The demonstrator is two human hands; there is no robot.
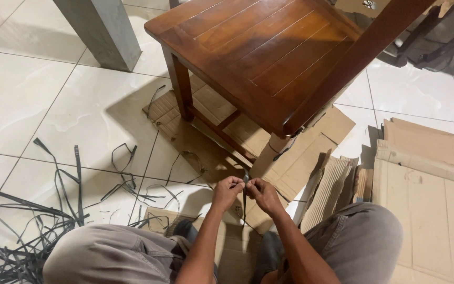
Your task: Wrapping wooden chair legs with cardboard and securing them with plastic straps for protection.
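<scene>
My left hand (228,190) and my right hand (262,193) meet in front of me, both pinching a thin dark plastic strap (244,202) that hangs down between them. Just beyond my fingers stands a brown wooden chair (269,52), and its near front leg is wrapped in cardboard (269,152). The chair stands on flattened cardboard (185,131). My knees in grey trousers show at the bottom of the view.
A heap of cut dark straps (22,231) lies on the white tiled floor at left. Flat and corrugated cardboard sheets (432,179) are stacked at right. A grey pillar (103,29) rises at the upper left. Dark furniture legs (437,37) show at the upper right.
</scene>
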